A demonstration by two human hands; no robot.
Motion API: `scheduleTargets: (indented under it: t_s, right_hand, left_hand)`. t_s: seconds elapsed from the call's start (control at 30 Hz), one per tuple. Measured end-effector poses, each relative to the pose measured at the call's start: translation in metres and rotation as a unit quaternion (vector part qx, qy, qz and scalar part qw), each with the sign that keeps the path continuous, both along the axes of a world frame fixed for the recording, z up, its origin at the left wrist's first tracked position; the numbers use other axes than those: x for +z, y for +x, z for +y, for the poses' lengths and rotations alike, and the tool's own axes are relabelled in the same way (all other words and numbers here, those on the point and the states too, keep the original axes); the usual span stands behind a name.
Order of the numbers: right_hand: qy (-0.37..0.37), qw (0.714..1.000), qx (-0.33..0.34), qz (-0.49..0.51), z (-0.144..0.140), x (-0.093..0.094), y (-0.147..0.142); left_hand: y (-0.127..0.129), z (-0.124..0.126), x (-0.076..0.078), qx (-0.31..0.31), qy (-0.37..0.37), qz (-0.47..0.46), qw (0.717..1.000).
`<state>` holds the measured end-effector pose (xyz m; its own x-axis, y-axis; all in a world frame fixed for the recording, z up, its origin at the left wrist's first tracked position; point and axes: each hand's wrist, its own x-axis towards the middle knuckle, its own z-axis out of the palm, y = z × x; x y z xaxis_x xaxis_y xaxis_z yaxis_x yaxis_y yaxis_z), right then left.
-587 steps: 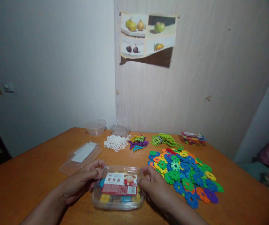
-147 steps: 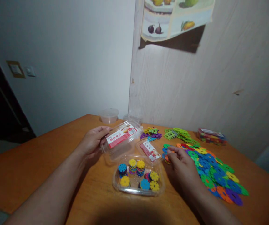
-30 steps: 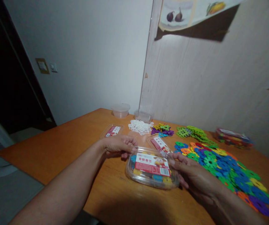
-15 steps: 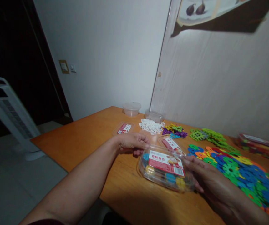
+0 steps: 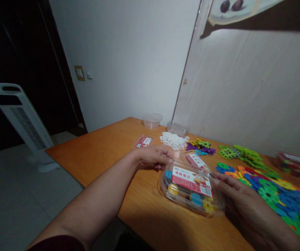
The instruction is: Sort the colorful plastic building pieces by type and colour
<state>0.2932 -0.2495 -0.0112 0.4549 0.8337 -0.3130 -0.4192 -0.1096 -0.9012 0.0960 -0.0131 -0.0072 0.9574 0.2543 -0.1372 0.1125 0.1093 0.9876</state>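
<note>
Left hand (image 5: 154,157): I am resting my grip on the far left corner of the clear box (image 5: 190,188), fingers curled down over its rim.
Right hand (image 5: 237,198): I am pressing my grip against the box's right end, fingers flat along its side.
Box: it is sitting lidded on the desk (image 5: 108,153) between my hands, red label up, coloured discs showing through.
Nearby: a loose labelled lid (image 5: 195,161) is lying just behind it; another lid (image 5: 143,142) is lying farther left.
Right side: a spread of coloured flower discs (image 5: 275,195) is lying by my right hand.
Far edge: white pieces (image 5: 173,140) and a round tub (image 5: 152,120) are sitting near the wall.
</note>
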Motion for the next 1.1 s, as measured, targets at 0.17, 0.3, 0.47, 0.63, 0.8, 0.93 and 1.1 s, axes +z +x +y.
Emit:
scheduleTargets:
  t_s: [0.17,0.3,0.47,0.63,0.8,0.93,1.1]
  right_hand:
    - [-0.016,1.0,0.001,0.003,-0.001,0.005,-0.004]
    - [-0.013,1.0,0.008,0.006,-0.002,0.005,-0.003]
    - [-0.017,1.0,0.006,-0.004,-0.003,0.001,-0.001]
    - [-0.019,1.0,0.016,-0.007,-0.002,0.002,-0.003]
    - [-0.021,0.998,0.019,-0.059,-0.003,-0.003,-0.001]
    - [-0.032,0.996,0.027,-0.085,-0.005,-0.005,-0.001]
    - [-0.03,0.996,0.028,-0.082,-0.006,-0.005,0.0]
  left_hand:
    - [-0.002,0.0,0.001,-0.016,0.004,0.006,1.0]
    - [-0.003,0.0,0.001,-0.009,-0.006,0.013,1.0]
    - [-0.004,0.001,0.002,-0.018,-0.002,0.021,1.0]
    - [-0.003,0.002,0.004,-0.02,0.011,0.039,0.999]
    - [-0.004,0.002,0.004,-0.024,0.016,0.046,0.999]
    - [-0.005,0.004,0.004,-0.031,0.013,0.049,0.998]
    - [-0.006,0.005,0.005,-0.043,0.019,0.052,0.998]
